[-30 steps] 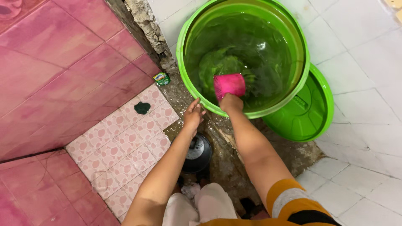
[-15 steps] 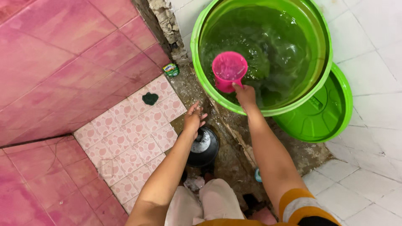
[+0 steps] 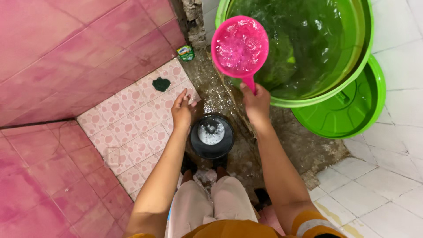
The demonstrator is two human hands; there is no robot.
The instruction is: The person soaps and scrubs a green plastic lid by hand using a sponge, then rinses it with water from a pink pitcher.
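Gripping the handle of a pink scoop (image 3: 240,45), the right hand (image 3: 256,102) holds it level and full of water, its bowl over the near rim of a big green tub (image 3: 361,66) that is itself filled with water. The left hand (image 3: 182,110) is empty, fingers loosely spread, hovering just left of a small black pot (image 3: 212,136) that stands on the wet floor (image 3: 286,145) between the two hands. The pot holds a little pale, foamy water. A green lid (image 3: 352,110) leans behind the tub on its right. On the pink patterned tiles (image 3: 132,119) to the left lie a dark green scrub pad (image 3: 161,84) and, farther up, a small green packet (image 3: 186,53).
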